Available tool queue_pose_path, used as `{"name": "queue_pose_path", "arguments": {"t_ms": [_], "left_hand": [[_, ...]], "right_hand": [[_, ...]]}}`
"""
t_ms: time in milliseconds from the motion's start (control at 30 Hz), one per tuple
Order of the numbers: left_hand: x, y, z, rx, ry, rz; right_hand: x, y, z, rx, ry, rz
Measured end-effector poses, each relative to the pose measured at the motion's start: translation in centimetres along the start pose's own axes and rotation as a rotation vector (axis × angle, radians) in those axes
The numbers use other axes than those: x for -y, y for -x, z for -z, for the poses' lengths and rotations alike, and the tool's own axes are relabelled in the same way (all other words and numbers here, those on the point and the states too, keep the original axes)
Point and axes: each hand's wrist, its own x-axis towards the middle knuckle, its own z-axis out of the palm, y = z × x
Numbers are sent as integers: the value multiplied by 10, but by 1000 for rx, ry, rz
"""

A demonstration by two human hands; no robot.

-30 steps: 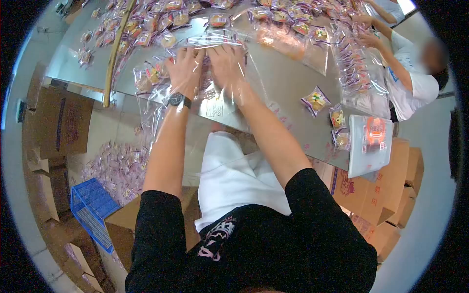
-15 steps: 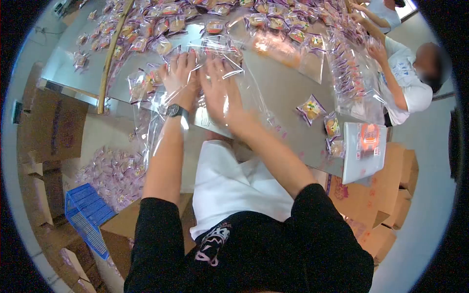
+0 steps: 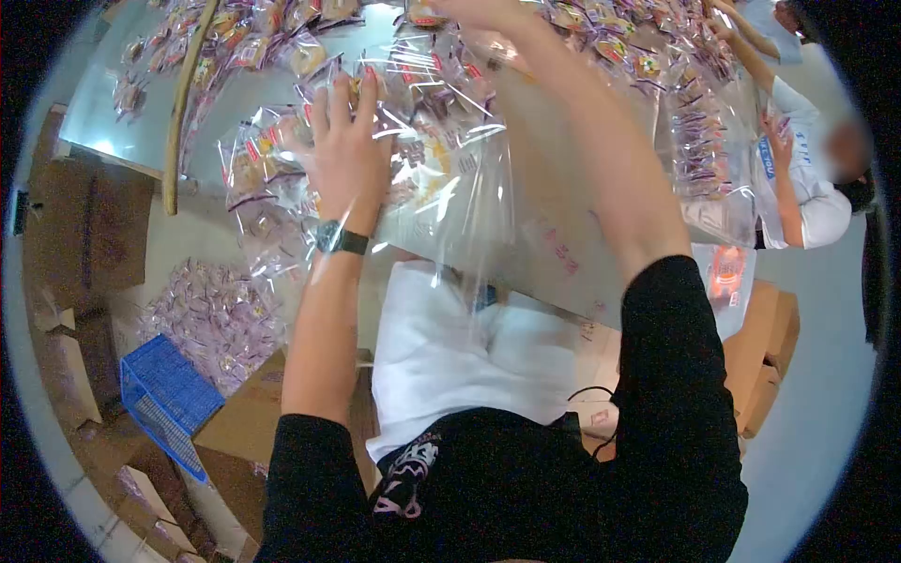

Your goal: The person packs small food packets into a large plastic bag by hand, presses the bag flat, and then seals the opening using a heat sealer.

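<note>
My left hand (image 3: 349, 155), with a dark watch on its wrist, lies spread on a clear plastic bag (image 3: 422, 202) that holds several small wrapped cakes (image 3: 258, 155). The bag's loose end hangs over the table edge toward my lap. My right hand (image 3: 479, 14) is stretched out to the far side, at the top edge of the view, near the pile of wrapped cakes (image 3: 572, 19). It is blurred and partly cut off, so its fingers cannot be made out.
A wooden stick (image 3: 183, 103) lies across the table's left part. At right are a filled clear bag (image 3: 704, 141), printed bags (image 3: 730, 281) and a co-worker in a white shirt (image 3: 807, 178). A blue basket (image 3: 169, 399), cardboard boxes and heaped packets are below left.
My right hand has left the bag and moved up and away toward the pile. My left hand stays on the bag, fingers more spread. The co-worker's hand has shifted.
</note>
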Motion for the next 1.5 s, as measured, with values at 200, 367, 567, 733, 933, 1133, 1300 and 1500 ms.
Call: {"name": "queue_pose_path", "arguments": {"t_ms": [200, 367, 567, 733, 933, 1133, 1300, 1500], "left_hand": [[1, -5, 9, -24, -2, -55], [-5, -6, 29, -12, 48, -27], [3, 8, 42, -3, -61, 22], [1, 8, 54, 101, -125, 147], [22, 13, 50, 140, -103, 41], [-5, 28, 73, 160, -162, 111], [-8, 34, 62, 62, -100, 138], [-2, 30, 40, -24, -120, 234]], "right_hand": [[40, 6, -4, 331, 113, -314], [51, 16, 51, 38, -487, -425], [184, 108, 203, -147, -1156, -345], [283, 199, 244, 412, -1184, -177], [348, 248, 186, 765, -1538, -1067], [303, 253, 142, 446, -937, -812], [293, 209, 120, -72, -897, -949], [269, 160, 44, -286, -947, -828]]}}
